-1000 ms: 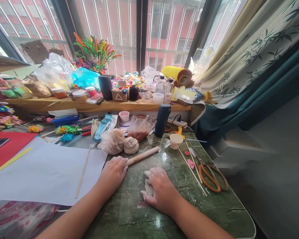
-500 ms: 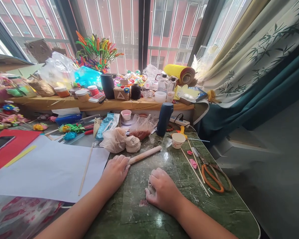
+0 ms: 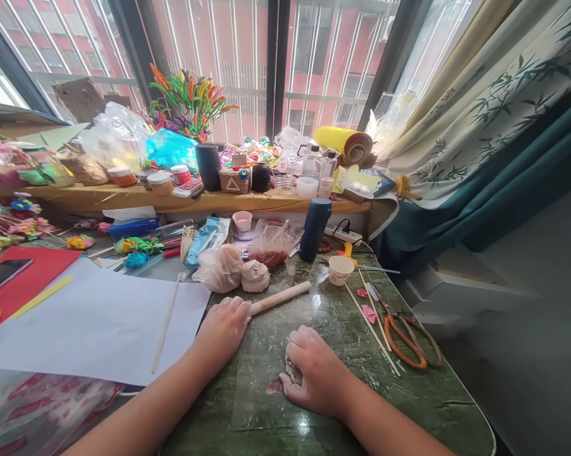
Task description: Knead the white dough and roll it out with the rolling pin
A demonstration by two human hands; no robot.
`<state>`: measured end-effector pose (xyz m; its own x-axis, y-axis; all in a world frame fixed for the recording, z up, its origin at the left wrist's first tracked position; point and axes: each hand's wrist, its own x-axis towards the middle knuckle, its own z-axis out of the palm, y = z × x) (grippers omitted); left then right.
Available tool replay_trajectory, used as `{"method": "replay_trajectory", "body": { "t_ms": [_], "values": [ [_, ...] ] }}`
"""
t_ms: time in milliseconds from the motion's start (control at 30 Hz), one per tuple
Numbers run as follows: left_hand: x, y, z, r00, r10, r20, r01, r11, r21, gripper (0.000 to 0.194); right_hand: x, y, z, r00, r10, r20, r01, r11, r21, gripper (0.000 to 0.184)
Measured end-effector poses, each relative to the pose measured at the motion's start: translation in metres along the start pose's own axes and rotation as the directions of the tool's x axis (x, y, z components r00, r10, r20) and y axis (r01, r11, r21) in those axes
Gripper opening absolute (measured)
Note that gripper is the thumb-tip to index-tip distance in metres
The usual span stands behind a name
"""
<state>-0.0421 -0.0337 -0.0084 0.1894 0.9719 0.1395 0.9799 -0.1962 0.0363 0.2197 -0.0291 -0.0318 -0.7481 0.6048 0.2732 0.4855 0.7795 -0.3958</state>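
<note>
My left hand (image 3: 227, 323) is closed round the near end of a pale rolling pin (image 3: 281, 297), which lies slanting away to the right on the table. In my right hand (image 3: 311, 367), curled over the clear sheet (image 3: 259, 399), is a piece of grey-white clay (image 3: 292, 370); the fingers hide most of it. Both hands carry whitish clay dust. Beyond the rolling pin sits a larger lump of clay (image 3: 255, 277), touching a crumpled plastic bag (image 3: 218, 269).
A paper cup (image 3: 341, 270), thin wooden sticks (image 3: 371, 323) and orange-handled scissors (image 3: 406, 342) lie to the right. White paper (image 3: 104, 323) covers the left side. A dark blue cylinder (image 3: 314, 229) stands at the back, below a crowded windowsill (image 3: 261, 201).
The view has shifted slightly. Both hands keep nearly the same places and grips, and the rolling pin stays where it was.
</note>
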Motion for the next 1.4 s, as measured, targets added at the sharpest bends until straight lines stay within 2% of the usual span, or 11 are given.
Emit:
{"method": "replay_trajectory", "body": {
  "t_ms": [167,267,333,433,500,600,667,733,900,1033,1400],
  "values": [
    [0.001,0.002,-0.003,1.0,0.01,0.019,-0.01,1.0,-0.009,0.01,0.0,0.007,-0.011,0.986,-0.127,0.104,0.126,0.992,0.018,0.017],
    [0.002,0.0,-0.003,0.999,0.015,0.029,-0.015,1.0,0.002,0.01,-0.001,0.009,-0.015,0.986,-0.13,0.107,0.128,0.991,0.024,0.016],
    [0.001,-0.003,-0.002,1.0,0.028,0.015,-0.028,1.0,0.002,0.013,-0.005,0.008,-0.014,0.995,-0.063,0.072,0.061,0.998,0.02,0.023],
    [-0.001,-0.004,-0.003,0.994,0.061,-0.088,-0.062,0.998,-0.013,0.028,-0.017,0.003,-0.007,0.992,0.122,0.017,-0.122,0.992,-0.013,0.053],
    [0.0,0.001,-0.006,0.981,0.093,-0.171,-0.1,0.995,-0.031,0.037,-0.026,-0.003,0.002,0.958,0.284,-0.037,-0.286,0.956,-0.069,0.071],
    [0.005,0.022,-0.008,0.964,0.17,-0.204,-0.193,0.976,-0.102,0.035,-0.035,-0.013,0.017,0.878,0.465,-0.109,-0.477,0.87,-0.127,0.086],
    [0.01,0.039,-0.005,0.956,0.222,-0.191,-0.258,0.946,-0.194,0.033,-0.035,-0.017,0.024,0.851,0.512,-0.118,-0.525,0.839,-0.141,0.092],
    [0.015,0.051,0.004,0.949,0.274,-0.158,-0.309,0.907,-0.285,0.039,-0.033,-0.018,0.025,0.843,0.527,-0.106,-0.538,0.83,-0.148,0.095],
    [0.02,0.054,0.023,0.93,0.365,-0.044,-0.36,0.879,-0.313,0.055,-0.027,-0.01,0.015,0.857,0.514,-0.03,-0.512,0.845,-0.152,0.089],
    [0.02,0.049,0.026,0.922,0.384,-0.046,-0.377,0.866,-0.328,0.054,-0.024,-0.007,0.01,0.861,0.508,-0.014,-0.503,0.849,-0.161,0.083],
    [0.022,0.051,0.025,0.911,0.408,-0.059,-0.404,0.857,-0.321,0.052,-0.023,0.004,0.015,0.899,0.413,-0.146,-0.437,0.872,-0.221,0.058]
  ]
}}
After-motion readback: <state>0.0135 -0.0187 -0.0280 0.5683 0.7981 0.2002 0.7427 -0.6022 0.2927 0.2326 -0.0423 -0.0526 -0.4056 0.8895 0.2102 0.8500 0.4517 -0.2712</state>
